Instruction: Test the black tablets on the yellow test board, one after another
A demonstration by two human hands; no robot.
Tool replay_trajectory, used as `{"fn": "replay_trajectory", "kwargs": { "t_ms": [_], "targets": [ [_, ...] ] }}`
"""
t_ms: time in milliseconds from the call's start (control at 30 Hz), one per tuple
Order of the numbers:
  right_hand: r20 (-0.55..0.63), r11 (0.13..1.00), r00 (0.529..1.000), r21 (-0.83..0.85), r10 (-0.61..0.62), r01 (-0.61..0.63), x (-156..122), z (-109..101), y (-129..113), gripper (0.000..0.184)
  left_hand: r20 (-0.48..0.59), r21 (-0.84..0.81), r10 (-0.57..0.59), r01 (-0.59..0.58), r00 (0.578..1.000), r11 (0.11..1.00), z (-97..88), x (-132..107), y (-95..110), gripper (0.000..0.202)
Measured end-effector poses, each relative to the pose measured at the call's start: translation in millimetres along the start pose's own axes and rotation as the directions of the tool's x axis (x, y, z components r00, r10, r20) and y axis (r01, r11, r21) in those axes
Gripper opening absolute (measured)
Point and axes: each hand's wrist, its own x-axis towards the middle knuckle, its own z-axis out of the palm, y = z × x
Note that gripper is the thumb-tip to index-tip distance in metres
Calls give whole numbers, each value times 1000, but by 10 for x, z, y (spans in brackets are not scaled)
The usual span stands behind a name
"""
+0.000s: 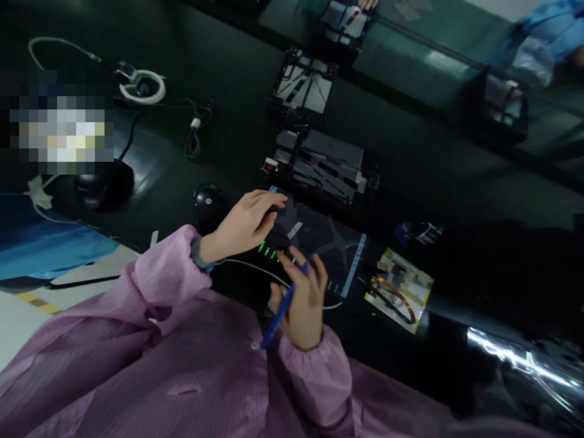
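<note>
My left hand (246, 222) lies with its fingers curled over the near left corner of a dark flat panel (326, 243) on the dark green bench. My right hand (303, 295) hovers just in front of that panel, fingers partly spread, with a blue pen (279, 313) held between them. A row of small green lights (271, 251) glows at the panel's near edge, between the two hands. Both arms wear pink sleeves. A thin white cable (255, 267) runs under the hands.
Black fixtures with flat parts stand behind the panel (319, 161) and farther back (305, 82). A yellow-edged tray (399, 289) lies to the right. A black mouse (208, 201), a white ring lamp (142, 86) and a coiled cable (197, 131) lie left. Other people in blue stand at the left (41, 240) and top right (545, 39).
</note>
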Motion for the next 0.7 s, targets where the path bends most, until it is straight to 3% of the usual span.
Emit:
{"fn": "replay_trajectory", "kwargs": {
  "t_ms": [67, 100, 167, 200, 300, 367, 433, 567, 700],
  "targets": [
    [-163, 981, 971, -52, 174, -185, -261, -172, 68, 26, -1, -5, 2, -2, 1000, 1000, -14, -9, 11, 32],
    [-256, 937, 917, -87, 307, -339, -428, -266, 118, 24, 2, -10, 8, -8, 1000, 1000, -24, -15, 20, 31],
    [-399, 740, 727, -155, 560, -655, -779, -443, 240, 26, 23, -22, 28, -27, 999, 999, -43, -28, 46, 30],
    [-422, 617, 642, -215, 640, -757, -935, -518, 306, 28, 44, -29, 44, -43, 998, 999, -51, -33, 63, 28],
    [-340, 323, 480, -424, 809, -846, -1214, -680, 481, 28, 136, -52, 100, -94, 986, 994, -60, -55, 140, 23],
    [-259, 240, 413, -510, 873, -826, -1245, -744, 555, 28, 185, -60, 132, -123, 974, 991, -56, -96, 226, 21],
    [-217, 235, 413, -556, 885, -797, -1221, -785, 592, 32, 234, -64, 151, -139, 961, 988, -48, -177, 334, 22],
    [-190, 326, 520, -592, 833, -737, -1219, -818, 607, 37, 356, -54, 191, -183, 915, 982, -26, -411, 523, 24],
    [-314, 419, 622, -518, 718, -746, -1276, -816, 616, 44, 389, 5, 183, -201, 903, 980, -37, -534, 556, 26]
  ]
}}
